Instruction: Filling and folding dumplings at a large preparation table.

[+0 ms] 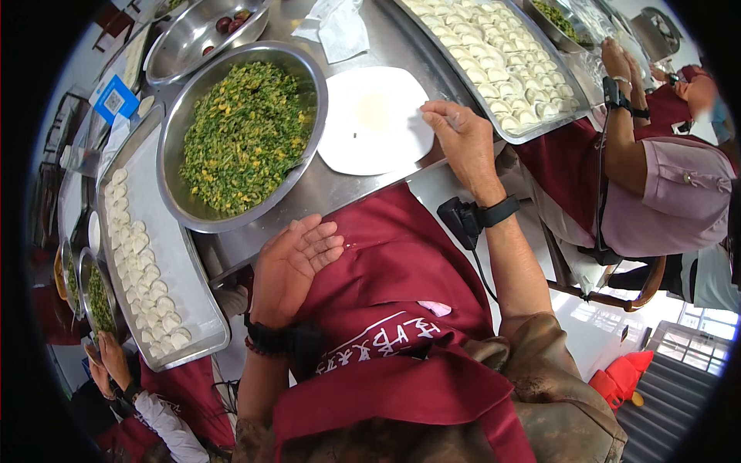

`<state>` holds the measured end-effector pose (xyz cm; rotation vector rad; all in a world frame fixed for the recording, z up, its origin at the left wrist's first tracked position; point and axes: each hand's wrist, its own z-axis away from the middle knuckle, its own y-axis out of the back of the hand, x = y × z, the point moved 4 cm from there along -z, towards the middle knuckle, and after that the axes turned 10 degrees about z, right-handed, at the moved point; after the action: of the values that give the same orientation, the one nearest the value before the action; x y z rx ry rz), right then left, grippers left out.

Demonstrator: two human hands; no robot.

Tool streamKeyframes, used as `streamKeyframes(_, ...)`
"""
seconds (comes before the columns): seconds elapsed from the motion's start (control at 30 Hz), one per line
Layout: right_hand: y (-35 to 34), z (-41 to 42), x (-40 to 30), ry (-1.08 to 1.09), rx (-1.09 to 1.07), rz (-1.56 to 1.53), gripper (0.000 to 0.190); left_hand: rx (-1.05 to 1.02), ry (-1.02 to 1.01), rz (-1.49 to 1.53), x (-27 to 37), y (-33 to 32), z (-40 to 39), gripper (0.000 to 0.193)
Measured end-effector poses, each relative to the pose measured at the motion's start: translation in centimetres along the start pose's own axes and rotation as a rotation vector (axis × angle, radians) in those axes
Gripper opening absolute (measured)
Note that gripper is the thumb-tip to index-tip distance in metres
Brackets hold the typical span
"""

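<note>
My left hand (295,260) is held palm up in front of the maroon apron (399,254), fingers apart and nothing in it. My right hand (466,142) is at the right rim of a white plate (376,156), its fingertips bent close together; I cannot tell whether they grip the rim. A faint pale yellowish patch (373,110) and a small dark speck (355,135) show on the plate. Left of the plate stands a large steel bowl (318,133) filled with chopped green and yellow filling (243,139).
A metal tray (200,301) with rows of dumplings (142,266) lies at left; a fuller dumpling tray (535,134) lies at right. Behind are a steel bowl (185,37) with dark red round items and white cloths or papers (341,29). Co-workers' hands (113,362) (619,63) work on both sides.
</note>
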<state>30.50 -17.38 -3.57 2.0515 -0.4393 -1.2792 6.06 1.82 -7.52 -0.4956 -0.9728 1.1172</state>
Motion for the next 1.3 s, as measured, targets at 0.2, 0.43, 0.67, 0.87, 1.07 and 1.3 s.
streamKeyframes(0.2, -0.1, -0.3, 0.6, -0.019, -0.008, 0.0, 0.022, 0.0, 0.005, 0.015, -0.2, -0.1, 0.2, 0.037)
streamKeyframes(0.43, -0.1, -0.5, 0.4, -0.109, -0.075, -0.022, 0.023, 0.006, -0.002, 0.003, -0.3, -0.1, -0.1, 0.037)
streamKeyframes(0.67, -0.6, -0.8, -0.5, 0.011, -0.056, 0.038, 0.025, 0.018, 0.009, 0.008, -0.3, -0.5, -0.3, 0.037)
streamKeyframes(0.87, -3.5, -1.4, -1.6, 0.275, -0.107, 0.228, 0.036, 0.024, 0.0, 0.005, -0.4, -0.8, -0.4, 0.038)
streamKeyframes(1.07, -5.8, -2.6, -2.2, 0.305, -0.022, 0.56, 0.034, 0.006, -0.005, 0.019, -0.2, -0.7, -0.4, 0.038)
streamKeyframes(1.3, -6.3, -5.2, -0.2, 0.314, 0.162, 0.594, 0.022, -0.054, -0.006, 0.018, -0.1, -0.7, -0.7, 0.038)
